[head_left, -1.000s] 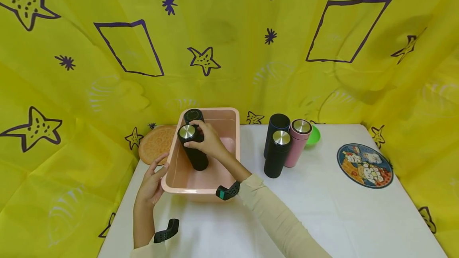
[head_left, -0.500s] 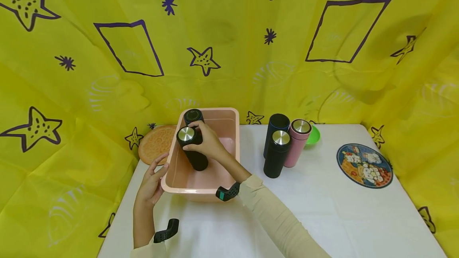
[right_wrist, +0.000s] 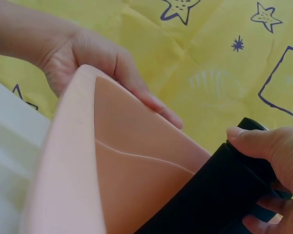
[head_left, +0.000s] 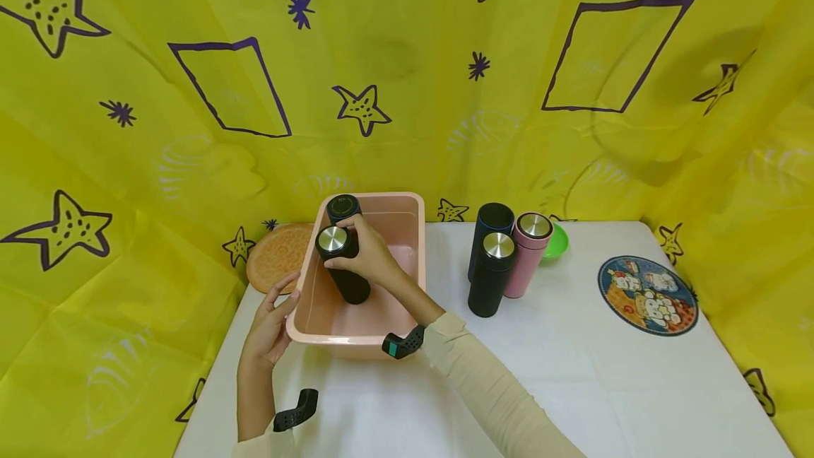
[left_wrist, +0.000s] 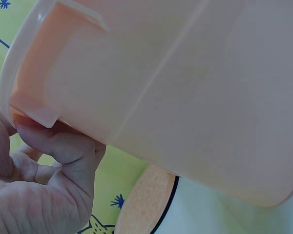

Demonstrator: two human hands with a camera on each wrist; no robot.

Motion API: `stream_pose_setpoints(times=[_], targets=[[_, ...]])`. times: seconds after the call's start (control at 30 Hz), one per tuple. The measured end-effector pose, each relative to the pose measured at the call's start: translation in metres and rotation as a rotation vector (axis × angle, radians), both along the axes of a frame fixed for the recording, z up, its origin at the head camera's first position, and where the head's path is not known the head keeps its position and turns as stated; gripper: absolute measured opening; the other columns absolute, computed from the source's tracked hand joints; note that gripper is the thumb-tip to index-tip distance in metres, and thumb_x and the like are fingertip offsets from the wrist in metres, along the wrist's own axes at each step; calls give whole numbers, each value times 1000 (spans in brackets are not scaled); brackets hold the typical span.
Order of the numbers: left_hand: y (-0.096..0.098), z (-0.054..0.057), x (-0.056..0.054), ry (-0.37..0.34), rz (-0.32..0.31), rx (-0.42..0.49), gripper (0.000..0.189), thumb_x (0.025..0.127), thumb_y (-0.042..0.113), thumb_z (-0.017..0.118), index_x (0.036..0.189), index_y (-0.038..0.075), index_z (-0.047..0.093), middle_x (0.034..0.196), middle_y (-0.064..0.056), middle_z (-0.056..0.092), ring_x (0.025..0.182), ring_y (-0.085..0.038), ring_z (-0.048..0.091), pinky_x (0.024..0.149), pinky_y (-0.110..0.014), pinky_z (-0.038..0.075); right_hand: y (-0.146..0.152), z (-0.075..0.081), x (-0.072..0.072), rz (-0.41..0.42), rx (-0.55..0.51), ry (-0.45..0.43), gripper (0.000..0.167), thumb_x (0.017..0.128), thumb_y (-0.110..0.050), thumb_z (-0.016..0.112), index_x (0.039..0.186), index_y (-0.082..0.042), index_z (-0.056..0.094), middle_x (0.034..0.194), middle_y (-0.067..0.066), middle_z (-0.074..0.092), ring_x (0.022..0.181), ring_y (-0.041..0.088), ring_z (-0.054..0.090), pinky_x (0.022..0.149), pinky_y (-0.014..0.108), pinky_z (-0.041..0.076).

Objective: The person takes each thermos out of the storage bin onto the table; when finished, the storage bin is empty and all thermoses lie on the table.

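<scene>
In the head view, my right hand (head_left: 365,253) grips a black thermos bottle (head_left: 350,281) with a silver-topped lid, thumb and fingers round its upper end. The thermos stands tilted inside a pink plastic basin (head_left: 407,338), its lower end near the basin floor. Behind it, along the basin's left wall, is another dark thermos (head_left: 343,205), partly hidden. My left hand (head_left: 270,327) holds the basin's left rim from outside. The left wrist view shows the thumb (left_wrist: 58,141) tucked beneath the rim. In the right wrist view, the gripped thermos (right_wrist: 215,190) leans across the basin's inner wall.
Right of the basin stand a dark blue thermos (head_left: 481,239), a black thermos (head_left: 490,288) and a pink thermos (head_left: 524,267). A green bowl (head_left: 556,242) is behind them. A round picture mat (head_left: 649,295) lies at right, an orange round mat (head_left: 273,260) behind the left rim. Yellow curtains (head_left: 407,154) surround the table.
The gripped thermos's top has shifted very slightly left and then back, still in my right hand. My left hand keeps its place on the rim.
</scene>
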State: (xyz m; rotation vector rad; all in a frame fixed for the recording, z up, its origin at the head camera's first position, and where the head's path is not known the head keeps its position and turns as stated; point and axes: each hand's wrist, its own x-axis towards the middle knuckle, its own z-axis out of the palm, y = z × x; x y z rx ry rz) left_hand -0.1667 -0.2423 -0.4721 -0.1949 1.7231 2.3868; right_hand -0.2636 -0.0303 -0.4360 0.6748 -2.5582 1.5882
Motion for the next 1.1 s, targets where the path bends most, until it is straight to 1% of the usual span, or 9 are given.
stream_pose_setpoints(times=[0.17, 0.4, 0.57, 0.67, 0.8, 0.9, 1.1], targets=[[-1, -1, 0, 6, -1, 5, 35, 104, 14, 47, 138, 24, 45, 111, 4, 63, 93, -11, 67, 72, -28, 58, -1, -1, 1, -4, 1, 8, 72, 71, -23, 89, 128, -10, 47, 129, 10, 60, 120, 25, 57, 103, 40, 45], [-2, 0, 2, 13, -4, 7, 36, 104, 13, 46, 138, 23, 44, 113, 3, 62, 95, -11, 67, 75, -29, 58, -1, -2, 3, 21, -5, -7, 73, 72, -21, 88, 129, -9, 44, 132, 11, 57, 122, 26, 56, 104, 41, 45], [-3, -1, 1, 22, -7, 12, 35, 104, 13, 46, 137, 23, 45, 112, 3, 61, 95, -11, 66, 75, -28, 58, -1, -2, 4, 12, 13, 3, 76, 72, -19, 88, 131, -9, 42, 133, 14, 56, 123, 27, 55, 106, 42, 44], [-3, -1, 0, 25, -5, 15, 35, 104, 13, 46, 137, 23, 45, 112, 3, 61, 95, -11, 66, 76, -28, 58, -1, -2, 4, 6, 31, 1, 79, 72, -20, 88, 135, -7, 40, 135, 15, 54, 125, 28, 53, 107, 42, 43], [-2, -1, 0, 26, -6, 25, 36, 104, 13, 46, 139, 21, 43, 113, 3, 61, 95, -10, 66, 75, -28, 58, 0, -3, 3, -1, 79, 23, 79, 74, -24, 87, 137, -4, 45, 136, 14, 54, 126, 28, 52, 107, 42, 43], [-2, -1, 0, 26, -8, 31, 37, 104, 13, 45, 140, 20, 42, 112, 4, 62, 94, -10, 67, 74, -28, 58, 0, -5, 2, -3, 105, 55, 75, 74, -27, 87, 135, -3, 50, 135, 14, 55, 125, 28, 53, 106, 42, 44], [-1, -1, -1, 31, -19, 37, 38, 104, 12, 44, 141, 19, 40, 112, 3, 62, 94, -11, 67, 73, -28, 58, 2, -5, 1, -1, 96, 66, 73, 73, -27, 87, 132, -3, 51, 130, 13, 58, 121, 27, 56, 104, 41, 45]])
